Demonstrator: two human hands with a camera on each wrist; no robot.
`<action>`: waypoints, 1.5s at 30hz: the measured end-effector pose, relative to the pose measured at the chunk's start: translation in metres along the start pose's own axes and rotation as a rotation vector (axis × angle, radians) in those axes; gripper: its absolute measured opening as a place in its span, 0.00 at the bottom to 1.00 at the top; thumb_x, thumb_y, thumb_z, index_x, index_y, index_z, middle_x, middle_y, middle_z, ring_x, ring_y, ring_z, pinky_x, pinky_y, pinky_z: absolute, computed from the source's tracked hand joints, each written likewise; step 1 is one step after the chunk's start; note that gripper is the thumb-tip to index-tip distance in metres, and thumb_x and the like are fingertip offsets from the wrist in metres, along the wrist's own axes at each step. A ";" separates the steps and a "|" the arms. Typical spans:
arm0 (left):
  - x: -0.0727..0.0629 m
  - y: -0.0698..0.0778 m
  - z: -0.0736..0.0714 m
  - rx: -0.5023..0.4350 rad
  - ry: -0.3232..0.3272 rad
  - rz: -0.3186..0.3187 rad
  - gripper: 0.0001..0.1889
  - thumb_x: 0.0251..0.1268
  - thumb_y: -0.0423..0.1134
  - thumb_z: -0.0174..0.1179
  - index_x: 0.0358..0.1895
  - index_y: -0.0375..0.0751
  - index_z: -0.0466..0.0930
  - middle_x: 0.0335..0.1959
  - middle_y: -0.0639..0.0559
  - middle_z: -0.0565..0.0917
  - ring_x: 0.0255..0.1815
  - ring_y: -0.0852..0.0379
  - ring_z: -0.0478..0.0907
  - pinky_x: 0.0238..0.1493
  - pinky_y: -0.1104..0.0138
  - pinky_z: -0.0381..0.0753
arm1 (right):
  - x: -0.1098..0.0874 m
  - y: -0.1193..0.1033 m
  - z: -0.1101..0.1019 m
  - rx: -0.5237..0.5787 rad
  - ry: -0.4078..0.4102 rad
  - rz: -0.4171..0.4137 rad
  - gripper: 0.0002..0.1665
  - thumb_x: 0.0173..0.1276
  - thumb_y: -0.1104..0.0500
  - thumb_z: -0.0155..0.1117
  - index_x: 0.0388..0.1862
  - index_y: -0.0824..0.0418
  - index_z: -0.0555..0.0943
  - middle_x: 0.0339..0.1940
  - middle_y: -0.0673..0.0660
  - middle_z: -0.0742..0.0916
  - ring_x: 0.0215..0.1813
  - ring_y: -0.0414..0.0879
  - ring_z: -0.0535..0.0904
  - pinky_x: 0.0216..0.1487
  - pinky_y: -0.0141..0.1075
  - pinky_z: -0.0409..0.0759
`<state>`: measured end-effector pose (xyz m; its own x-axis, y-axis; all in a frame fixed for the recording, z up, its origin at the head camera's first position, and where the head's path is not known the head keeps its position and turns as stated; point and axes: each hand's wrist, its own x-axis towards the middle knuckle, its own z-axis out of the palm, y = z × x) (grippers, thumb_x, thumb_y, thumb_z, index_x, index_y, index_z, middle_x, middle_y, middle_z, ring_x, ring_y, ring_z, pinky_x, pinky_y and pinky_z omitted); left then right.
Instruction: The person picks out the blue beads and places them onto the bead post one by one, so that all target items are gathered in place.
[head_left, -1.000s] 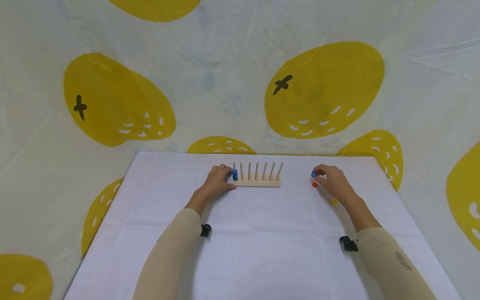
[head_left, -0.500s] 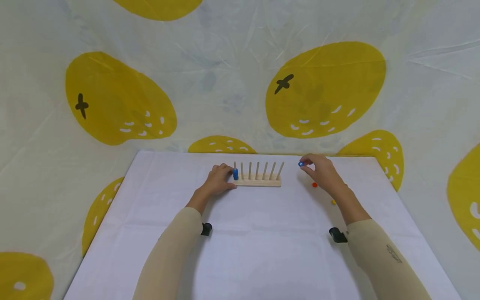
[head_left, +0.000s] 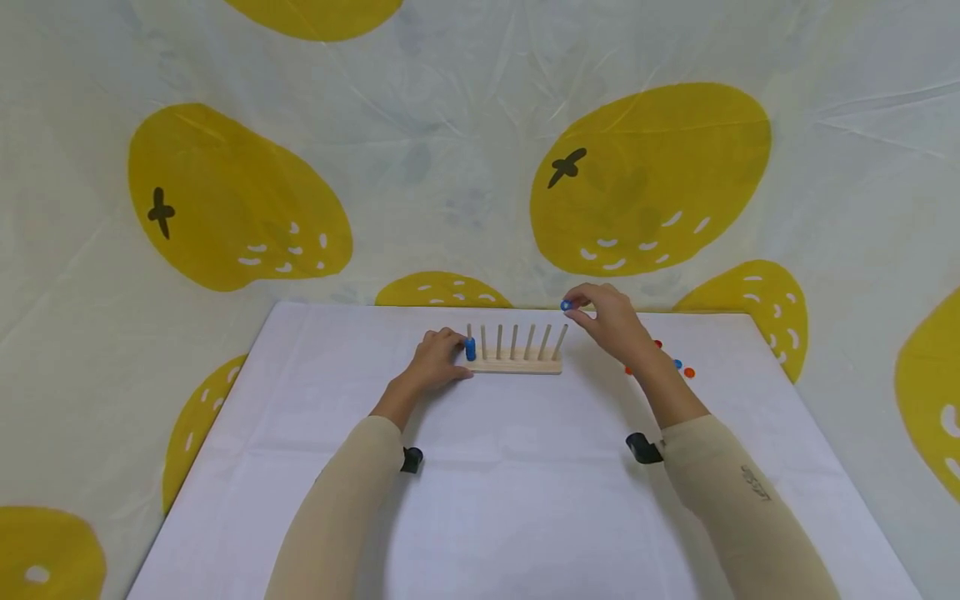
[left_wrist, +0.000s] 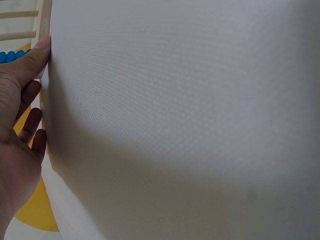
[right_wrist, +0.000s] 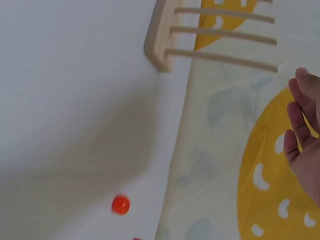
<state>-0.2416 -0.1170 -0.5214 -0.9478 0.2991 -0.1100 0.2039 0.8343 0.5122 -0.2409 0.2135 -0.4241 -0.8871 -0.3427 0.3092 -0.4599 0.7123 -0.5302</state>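
Observation:
A pale wooden rack point(head_left: 517, 367) with a row of upright pegs stands toward the back of the table. Blue beads point(head_left: 470, 349) are stacked on its leftmost peg; the other pegs are bare. My left hand point(head_left: 431, 365) holds the rack's left end, the thumb along the front edge, as the left wrist view shows beside the blue beads point(left_wrist: 11, 56). Between thumb and fingertips, my right hand point(head_left: 617, 323) pinches a single blue bead point(head_left: 566, 306), raised just beyond the rack's right end. In the right wrist view the fingers hide this bead, close to the peg tips.
Loose beads lie on the white table right of the rack: a red bead point(head_left: 689, 372), a blue bead point(head_left: 678, 363) and other red ones, partly behind the right forearm. A patterned cloth point(head_left: 450, 192) hangs behind the table's back edge.
My right hand has lifted the blue bead from near the loose beads and carried it left and up to the rack's right end. The left hand and rack have stayed put.

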 end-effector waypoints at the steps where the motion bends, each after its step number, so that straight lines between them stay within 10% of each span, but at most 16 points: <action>1: 0.000 0.000 0.000 0.000 0.001 0.004 0.33 0.58 0.48 0.78 0.65 0.40 0.79 0.63 0.48 0.78 0.67 0.45 0.67 0.73 0.51 0.67 | 0.003 -0.004 0.002 0.001 0.000 -0.005 0.12 0.71 0.61 0.71 0.50 0.62 0.83 0.43 0.60 0.90 0.52 0.57 0.79 0.58 0.54 0.74; 17: 0.001 -0.002 0.000 0.025 0.004 0.021 0.34 0.57 0.49 0.78 0.66 0.40 0.79 0.66 0.47 0.78 0.67 0.44 0.69 0.73 0.51 0.67 | 0.042 -0.066 0.047 0.026 -0.102 -0.118 0.11 0.71 0.60 0.71 0.50 0.62 0.87 0.45 0.57 0.91 0.53 0.54 0.82 0.65 0.49 0.73; 45: 0.002 -0.003 -0.001 0.008 -0.001 0.037 0.32 0.58 0.50 0.77 0.64 0.41 0.80 0.63 0.48 0.79 0.64 0.44 0.69 0.70 0.50 0.68 | 0.056 -0.095 0.086 -0.050 -0.235 -0.128 0.12 0.68 0.55 0.74 0.48 0.58 0.89 0.43 0.53 0.92 0.51 0.52 0.81 0.60 0.51 0.76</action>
<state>-0.2444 -0.1200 -0.5221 -0.9395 0.3300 -0.0920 0.2405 0.8267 0.5087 -0.2502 0.0744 -0.4243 -0.8094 -0.5601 0.1763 -0.5713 0.6817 -0.4571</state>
